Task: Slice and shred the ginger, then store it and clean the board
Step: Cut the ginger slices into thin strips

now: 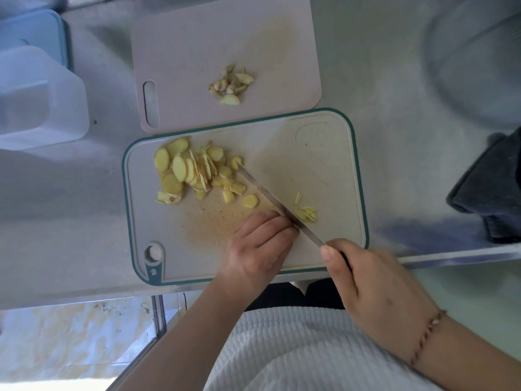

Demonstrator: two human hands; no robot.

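Note:
A pile of yellow ginger slices (191,170) lies on the left half of the teal-rimmed cutting board (324,153). A few thin ginger shreds (306,211) lie to the right of the knife (270,198). My right hand (375,289) grips the knife handle at the board's near edge, and the blade runs diagonally up-left, its tip by the slices. My left hand (259,249) has its fingers curled down on the board against the blade's left side. What is under the fingers is hidden.
A pale pink board (197,46) behind holds ginger peel scraps (232,84). Translucent lidded containers (36,97) stand at the far left. A dark cloth (490,187) lies at the right on the steel counter (408,108), whose front edge runs just below the board.

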